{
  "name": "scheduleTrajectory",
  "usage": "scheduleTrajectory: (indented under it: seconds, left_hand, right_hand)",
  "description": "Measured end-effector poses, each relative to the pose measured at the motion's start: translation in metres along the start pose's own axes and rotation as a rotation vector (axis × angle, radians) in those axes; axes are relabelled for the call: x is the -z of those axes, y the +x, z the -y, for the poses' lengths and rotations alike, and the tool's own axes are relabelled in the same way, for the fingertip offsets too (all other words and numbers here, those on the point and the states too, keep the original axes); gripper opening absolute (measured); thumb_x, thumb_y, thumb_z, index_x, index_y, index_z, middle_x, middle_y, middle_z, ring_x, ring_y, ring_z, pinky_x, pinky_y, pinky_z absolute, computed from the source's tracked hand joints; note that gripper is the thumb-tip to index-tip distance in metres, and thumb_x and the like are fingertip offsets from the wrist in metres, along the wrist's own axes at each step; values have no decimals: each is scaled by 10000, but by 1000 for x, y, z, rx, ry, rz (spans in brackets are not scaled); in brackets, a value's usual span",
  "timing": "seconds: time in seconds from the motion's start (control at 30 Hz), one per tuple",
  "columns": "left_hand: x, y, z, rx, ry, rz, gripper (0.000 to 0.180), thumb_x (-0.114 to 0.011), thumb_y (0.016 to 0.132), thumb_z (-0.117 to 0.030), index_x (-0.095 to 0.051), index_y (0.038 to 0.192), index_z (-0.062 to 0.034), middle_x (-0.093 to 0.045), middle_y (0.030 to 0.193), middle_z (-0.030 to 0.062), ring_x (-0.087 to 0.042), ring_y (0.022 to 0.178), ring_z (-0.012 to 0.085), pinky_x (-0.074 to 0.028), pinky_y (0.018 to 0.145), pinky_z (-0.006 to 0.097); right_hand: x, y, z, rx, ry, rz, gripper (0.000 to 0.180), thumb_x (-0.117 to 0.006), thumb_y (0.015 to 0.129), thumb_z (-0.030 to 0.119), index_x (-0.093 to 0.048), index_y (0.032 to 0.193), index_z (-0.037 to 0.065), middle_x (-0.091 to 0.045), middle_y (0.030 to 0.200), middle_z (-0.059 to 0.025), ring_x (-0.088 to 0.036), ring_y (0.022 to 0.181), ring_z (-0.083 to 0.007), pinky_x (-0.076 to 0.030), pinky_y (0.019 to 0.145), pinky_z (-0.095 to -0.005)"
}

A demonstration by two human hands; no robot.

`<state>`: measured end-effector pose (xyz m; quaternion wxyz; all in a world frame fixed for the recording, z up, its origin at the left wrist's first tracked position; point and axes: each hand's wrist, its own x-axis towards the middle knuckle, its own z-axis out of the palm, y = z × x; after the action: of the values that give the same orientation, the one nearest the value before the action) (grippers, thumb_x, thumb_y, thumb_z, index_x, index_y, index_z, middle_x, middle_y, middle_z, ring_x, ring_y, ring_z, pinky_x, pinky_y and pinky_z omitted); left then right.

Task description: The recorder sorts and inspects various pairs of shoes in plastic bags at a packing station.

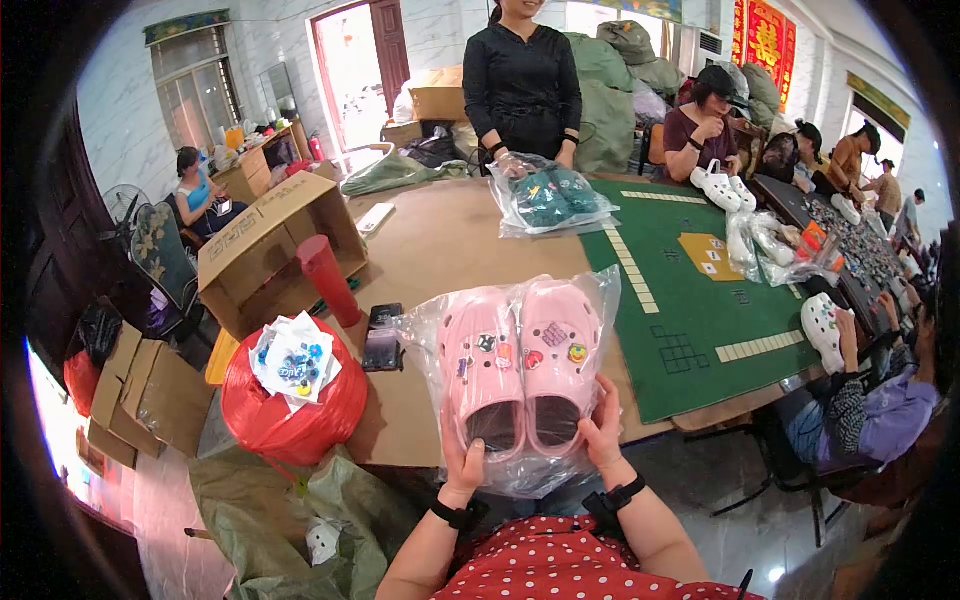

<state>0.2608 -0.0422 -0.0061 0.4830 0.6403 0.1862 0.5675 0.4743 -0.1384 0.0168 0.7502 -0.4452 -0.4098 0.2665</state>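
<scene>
Both hands gripped one clear plastic bag (520,385) from below. The left hand (463,462) clasped its lower left part, fingers lying over the plastic. The right hand (603,428) clasped the lower right part, thumb against the heel end of the footwear inside. Each wrist carried a black strap.

The bag held a pair of pink clogs (520,370), side by side, toes pointing away from the person, with small coloured charms on the uppers. It was held upright in the air over the near edge of the bench (440,250), not resting on it.

On the bench, just left of the bag, lay a dark phone (383,338). Further left stood a red cup-like cylinder (329,280) beside an open cardboard box (275,240) at the left edge. A green mat (700,320) covered the right half of the bench.

At the far edge, another person in black held a second clear bag with teal clogs (553,197). Off the near left corner sat a red sack (292,405) topped with a packet of charms (293,362).
</scene>
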Motion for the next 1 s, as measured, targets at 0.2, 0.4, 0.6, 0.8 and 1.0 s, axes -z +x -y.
scheduleTrajectory:
  seconds: [0.2,0.4,0.6,0.8,1.0]
  left_hand:
    - [3,0,3,-19,29,3,832,-466,739,-39,-126,1488,91,-212,1537,226,-179,1448,324,-108,1187,413]
    - [1,1,1,1,21,2,828,-460,736,-42,-130,1483,99,-213,1532,236,-192,1442,330,-116,1185,411]
    - [3,0,3,2,21,14,823,-454,741,-42,-126,1482,100,-215,1530,238,-199,1438,331,-122,1183,413]
    - [3,1,4,-8,12,11,824,-460,746,-48,-127,1487,92,-223,1528,230,-205,1435,328,-129,1182,414]
    - [2,0,2,-6,34,3,818,-479,763,-73,-136,1488,88,-237,1524,225,-222,1428,320,-139,1179,408]
  right_hand:
    - [-3,0,4,-16,9,-13,975,-785,740,446,-254,1456,49,-471,1335,-157,-474,1246,-262,-357,1058,-384]
    - [0,0,3,-39,14,-3,989,-786,731,474,-258,1454,54,-474,1338,-160,-471,1251,-261,-359,1054,-383]
    - [-2,0,5,-49,37,4,993,-787,734,483,-253,1457,61,-465,1353,-162,-464,1259,-261,-352,1061,-384]
    - [1,0,1,-42,40,16,986,-778,740,479,-247,1460,62,-453,1371,-166,-454,1273,-263,-349,1065,-384]
    - [3,0,-1,-100,77,0,908,-725,768,398,-247,1460,54,-453,1371,-171,-463,1266,-270,-348,1065,-379]
